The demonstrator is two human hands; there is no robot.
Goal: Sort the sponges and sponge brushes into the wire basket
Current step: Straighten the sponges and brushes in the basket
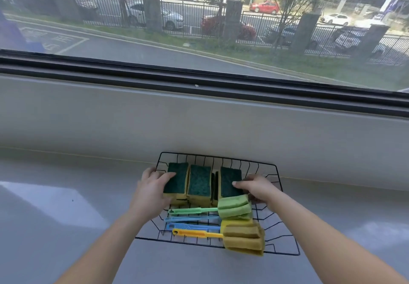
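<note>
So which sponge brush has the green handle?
The top one, nearest the standing sponges: green handle and green sponge head. The brushes below have blue or yellow handles.

White painted characters (56, 40) lie on the road outside the window at ten o'clock, inside a painted box; they are too blurred to read; no other text or label shows.

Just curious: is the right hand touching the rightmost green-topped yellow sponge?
Touching: head view shows right hand fingertips resting on the rightmost green-topped yellow sponge.
</note>
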